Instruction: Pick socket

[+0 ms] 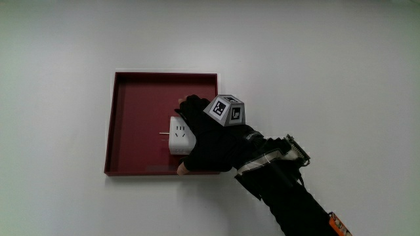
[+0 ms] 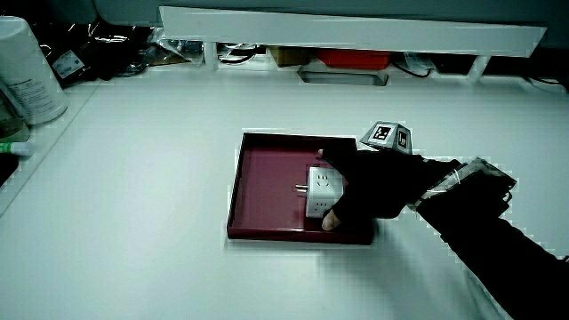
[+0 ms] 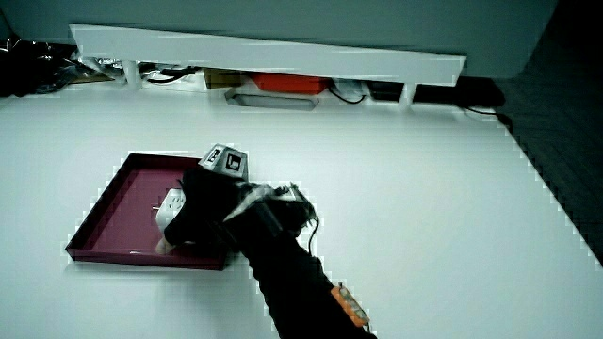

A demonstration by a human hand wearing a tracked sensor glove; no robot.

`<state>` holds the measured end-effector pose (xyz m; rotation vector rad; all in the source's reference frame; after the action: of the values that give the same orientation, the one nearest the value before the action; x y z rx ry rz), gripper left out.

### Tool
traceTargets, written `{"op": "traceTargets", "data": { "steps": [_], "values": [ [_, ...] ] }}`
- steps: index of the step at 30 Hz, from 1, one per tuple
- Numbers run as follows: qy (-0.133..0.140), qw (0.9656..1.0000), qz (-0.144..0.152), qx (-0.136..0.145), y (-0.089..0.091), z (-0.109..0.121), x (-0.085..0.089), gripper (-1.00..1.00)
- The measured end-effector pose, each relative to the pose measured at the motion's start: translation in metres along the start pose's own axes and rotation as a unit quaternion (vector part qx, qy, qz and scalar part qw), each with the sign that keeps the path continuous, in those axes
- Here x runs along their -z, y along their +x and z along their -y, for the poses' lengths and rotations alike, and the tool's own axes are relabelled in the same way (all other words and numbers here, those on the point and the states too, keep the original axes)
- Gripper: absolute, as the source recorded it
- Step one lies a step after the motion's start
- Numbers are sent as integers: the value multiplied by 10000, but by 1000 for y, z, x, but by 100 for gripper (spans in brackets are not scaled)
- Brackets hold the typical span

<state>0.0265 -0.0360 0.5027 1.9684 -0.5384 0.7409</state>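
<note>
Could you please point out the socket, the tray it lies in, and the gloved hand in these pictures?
socket (image 1: 178,134), main view, on its white face with the slots.
tray (image 1: 134,111), main view, on the bare red floor beside the socket.
hand (image 1: 213,141), main view, on the back of the black glove.

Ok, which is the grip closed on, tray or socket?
The white cube-shaped plastic socket lying in the dark red square tray; the grip wraps it alone.
</note>
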Motion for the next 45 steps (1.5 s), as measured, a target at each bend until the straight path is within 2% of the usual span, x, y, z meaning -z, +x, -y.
{"op": "traceTargets", "data": {
  "steps": [9,14,18,26,30,32,38,39,41,43,44,45],
  "values": [
    [-18,9999,-125,-68,0,-8,8,0],
    [526,9985,-108,-129,2,-5,5,24],
    [742,9971,-140,-129,6,-5,6,43],
    [1002,9943,-235,-260,6,0,5,81],
    [1007,9941,-211,-343,6,1,5,100],
    [988,9940,-248,-404,9,1,5,100],
    [1107,9915,-276,-632,-2,19,-11,100],
    [1173,9910,-205,-608,-4,23,-15,100],
    [1220,9888,-293,-809,-11,33,-23,100],
    [1310,9880,-151,-800,-14,41,-30,100],
    [1289,9879,-156,-844,-14,44,-33,100],
    [1387,9867,-158,-835,-16,49,-38,100]
  ]
}}
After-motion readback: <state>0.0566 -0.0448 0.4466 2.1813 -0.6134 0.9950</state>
